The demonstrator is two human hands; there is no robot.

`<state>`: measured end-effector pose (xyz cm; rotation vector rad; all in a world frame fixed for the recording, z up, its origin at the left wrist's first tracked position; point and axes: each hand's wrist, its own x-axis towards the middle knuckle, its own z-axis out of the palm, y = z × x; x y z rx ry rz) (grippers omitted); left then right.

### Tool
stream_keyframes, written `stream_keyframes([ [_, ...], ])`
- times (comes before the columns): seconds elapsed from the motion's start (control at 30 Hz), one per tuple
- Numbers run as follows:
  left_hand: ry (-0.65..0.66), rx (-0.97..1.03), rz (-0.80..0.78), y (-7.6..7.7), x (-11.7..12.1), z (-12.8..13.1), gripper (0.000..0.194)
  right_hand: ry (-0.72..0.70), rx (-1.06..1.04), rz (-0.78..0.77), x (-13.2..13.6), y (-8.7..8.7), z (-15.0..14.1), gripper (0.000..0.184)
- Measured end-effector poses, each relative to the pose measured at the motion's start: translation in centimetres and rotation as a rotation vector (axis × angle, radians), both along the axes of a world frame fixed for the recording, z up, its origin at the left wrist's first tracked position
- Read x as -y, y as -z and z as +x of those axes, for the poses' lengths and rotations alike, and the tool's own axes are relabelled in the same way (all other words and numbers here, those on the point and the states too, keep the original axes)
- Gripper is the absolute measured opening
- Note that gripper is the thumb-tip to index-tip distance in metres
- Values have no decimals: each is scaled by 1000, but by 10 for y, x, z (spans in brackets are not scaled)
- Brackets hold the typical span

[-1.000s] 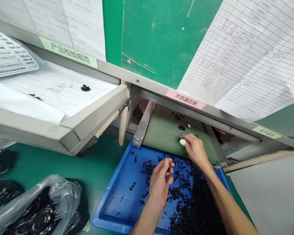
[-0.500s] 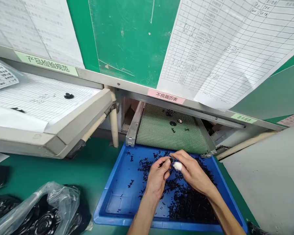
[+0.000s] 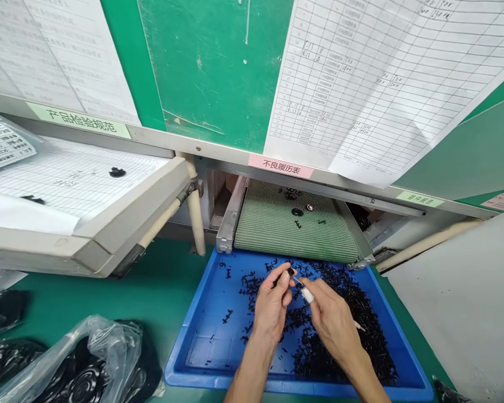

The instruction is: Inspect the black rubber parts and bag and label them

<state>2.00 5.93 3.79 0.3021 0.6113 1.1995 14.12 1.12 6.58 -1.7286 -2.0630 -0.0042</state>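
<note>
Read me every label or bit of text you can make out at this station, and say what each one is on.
"产品检验规范" on the green label on the grey frame rail.
"不良履历表" on the pink label on the same rail.
The small green label on the rail is too blurred to read.
The gridded sheet is too small to read.

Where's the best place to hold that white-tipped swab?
Grip the swab by its thin shaft, from above with thumb and fingers, as the right hand does, behind the white tip. The tip stands clear toward the small black part in the left hand, so it stays free.
</note>
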Motion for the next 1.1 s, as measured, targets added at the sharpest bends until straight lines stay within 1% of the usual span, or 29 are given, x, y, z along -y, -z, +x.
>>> stream_keyframes([
  [0.17, 5, 5, -15, 0, 1, 0, 38, 20, -38, 9, 0, 4, -5, 40],
  [0.33, 9, 58, -43, 0, 0, -1, 33, 48, -119, -27, -2, 6, -13, 40],
  [0.47, 1, 64, -31, 0, 0, 0, 43, 61, -157, -46, -3, 8, -17, 40],
  [0.53, 4, 56, -13, 0, -1, 0, 45, 62, -173, -48, -3, 9, -17, 41],
  [0.7, 35, 50, 12, 0, 0, 0, 33, 52, -201, -41, -4, 8, -13, 44],
  [0.8, 42, 35, 11, 1, 1, 0, 29, 58, -209, -54, -4, 8, -11, 44],
  [0.97, 18, -17, -8, 4, 1, 0, 37, 56, -246, -58, -5, 10, -10, 44],
  [1.1, 43, -78, 25, 6, 0, 1, 38, 74, -229, -54, -10, 9, -11, 41],
])
